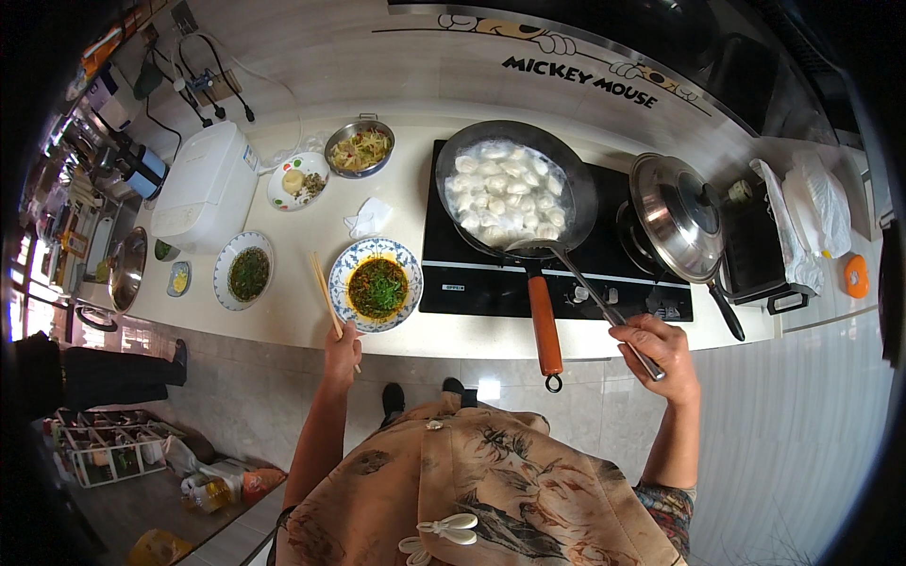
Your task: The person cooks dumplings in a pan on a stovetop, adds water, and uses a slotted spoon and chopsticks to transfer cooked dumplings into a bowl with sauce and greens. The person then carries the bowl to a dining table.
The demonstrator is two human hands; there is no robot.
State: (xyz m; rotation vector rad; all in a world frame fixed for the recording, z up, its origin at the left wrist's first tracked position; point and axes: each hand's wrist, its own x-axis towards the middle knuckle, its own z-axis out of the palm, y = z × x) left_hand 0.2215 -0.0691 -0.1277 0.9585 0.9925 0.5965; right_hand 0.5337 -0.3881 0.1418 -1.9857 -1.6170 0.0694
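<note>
My left hand [343,355] holds a pair of wooden chopsticks [325,292], and its thumb is at the near rim of a blue-patterned bowl [340,311] of dark sauce with chopped green herbs [386,284]. In my right hand [652,354] is the metal handle of a ladle [594,298], whose head rests at the near edge of a wok [582,184]. Many pale dumplings [497,185] float there in foamy, steaming water. The wok's wooden handle [543,318] points towards me over the counter edge.
On the black gas hob [481,283], a lidded pan [676,219] stands right of the wok. To the left are a second sauce bowl [221,283], a small plate [274,194], a pan of shredded food [361,148], a crumpled tissue [369,217] and a white container [209,184]. Another person's leg [124,371] shows far left.
</note>
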